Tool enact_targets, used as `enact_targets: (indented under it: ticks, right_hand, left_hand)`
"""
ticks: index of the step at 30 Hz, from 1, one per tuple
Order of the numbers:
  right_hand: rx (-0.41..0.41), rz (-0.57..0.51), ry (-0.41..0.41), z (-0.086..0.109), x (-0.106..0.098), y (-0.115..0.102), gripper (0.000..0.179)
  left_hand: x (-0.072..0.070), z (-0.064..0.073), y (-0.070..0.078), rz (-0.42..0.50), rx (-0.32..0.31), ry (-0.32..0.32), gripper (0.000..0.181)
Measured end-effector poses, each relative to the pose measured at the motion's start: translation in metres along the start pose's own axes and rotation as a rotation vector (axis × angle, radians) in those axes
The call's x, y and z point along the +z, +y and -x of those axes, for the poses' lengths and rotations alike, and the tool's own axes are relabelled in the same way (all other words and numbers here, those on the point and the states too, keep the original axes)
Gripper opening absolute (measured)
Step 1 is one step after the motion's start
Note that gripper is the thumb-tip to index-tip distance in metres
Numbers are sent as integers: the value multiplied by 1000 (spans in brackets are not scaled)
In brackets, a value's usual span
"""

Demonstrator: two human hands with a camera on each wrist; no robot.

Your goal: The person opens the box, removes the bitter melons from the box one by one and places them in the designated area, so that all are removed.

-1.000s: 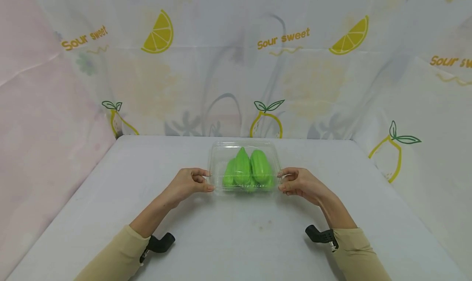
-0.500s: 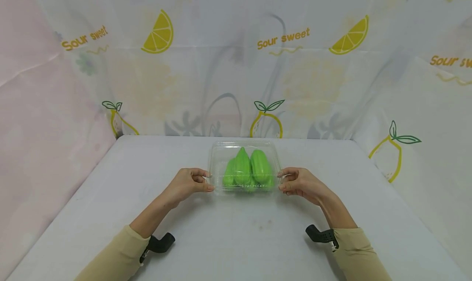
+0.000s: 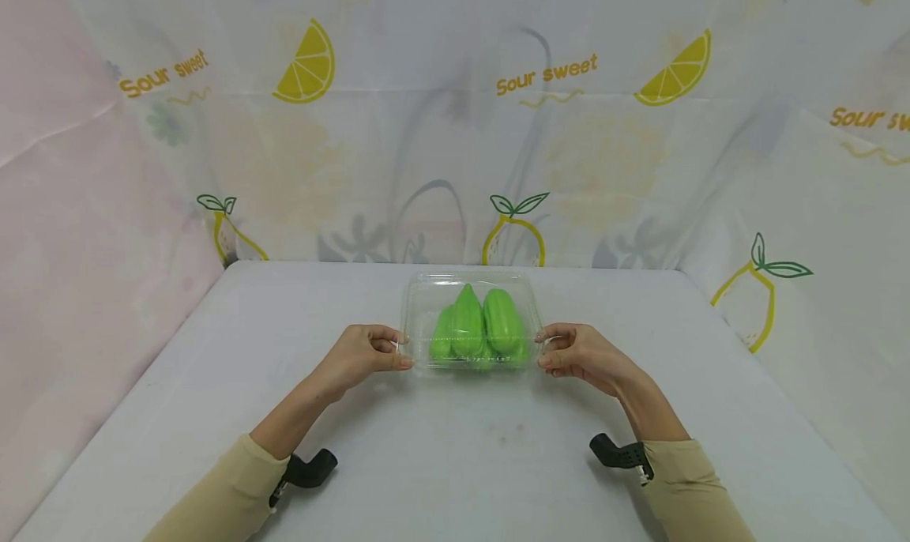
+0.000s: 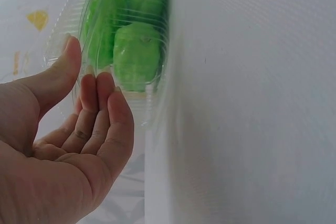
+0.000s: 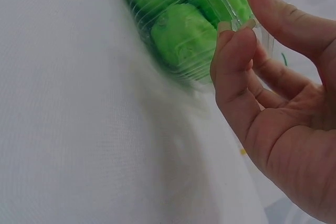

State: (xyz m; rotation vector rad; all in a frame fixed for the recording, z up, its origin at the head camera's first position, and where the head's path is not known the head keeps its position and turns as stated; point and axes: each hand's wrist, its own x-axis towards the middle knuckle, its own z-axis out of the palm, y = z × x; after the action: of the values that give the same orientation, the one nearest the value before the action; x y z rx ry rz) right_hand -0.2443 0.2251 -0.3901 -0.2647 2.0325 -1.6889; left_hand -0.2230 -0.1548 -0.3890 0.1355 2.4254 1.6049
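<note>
A clear plastic clamshell box (image 3: pixel 421 301) sits toward the back of the table, its lid down. Inside lie several bright green, elongated, ridged fruits or vegetables (image 3: pixel 467 325), crowded toward the right half and front. My left hand (image 3: pixel 361 354) holds the box's left front corner, thumb at the near rim and fingers curled at the side. On the other side, my right hand (image 3: pixel 584 358) grips the right front corner the same way. In the left wrist view, the fingertips (image 4: pixel 105 83) are right at the ribbed plastic wall; the right wrist view shows a matching hold.
A white-covered table (image 3: pixel 455 463) spreads around the box. A cloth backdrop (image 3: pixel 426 131) with lemon prints rises behind and along both sides. A black wrist-camera mount (image 3: pixel 313 469) juts from the left sleeve, and another black mount (image 3: pixel 613 451) from the right.
</note>
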Motion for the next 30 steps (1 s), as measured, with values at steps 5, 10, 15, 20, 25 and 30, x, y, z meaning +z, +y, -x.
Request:
enact_targets:
  ticks: [5,10,15,20,25,30]
  right_hand:
    - [-9,-1,-13,1,-1,0,53]
    - [-10,-4,-18,1,-1,0,54]
    - [-6,-6,-12,2,-1,0,54]
    - [-5,-9,-12,2,-1,0,54]
    - [-8,-6,-17,2,-1,0,54]
    - [-16,-14,-24,1,-1,0,51]
  left_hand:
    - [0,0,0,-5,7,6,48]
    - [0,1,0,-7,18,1,47]
    - [0,2,0,-4,23,-7,45]
    - [-1,2,0,2,30,-17,44]
    - [-1,2,-1,-8,34,-27,44]
    - [-2,2,-2,-18,27,-22,42]
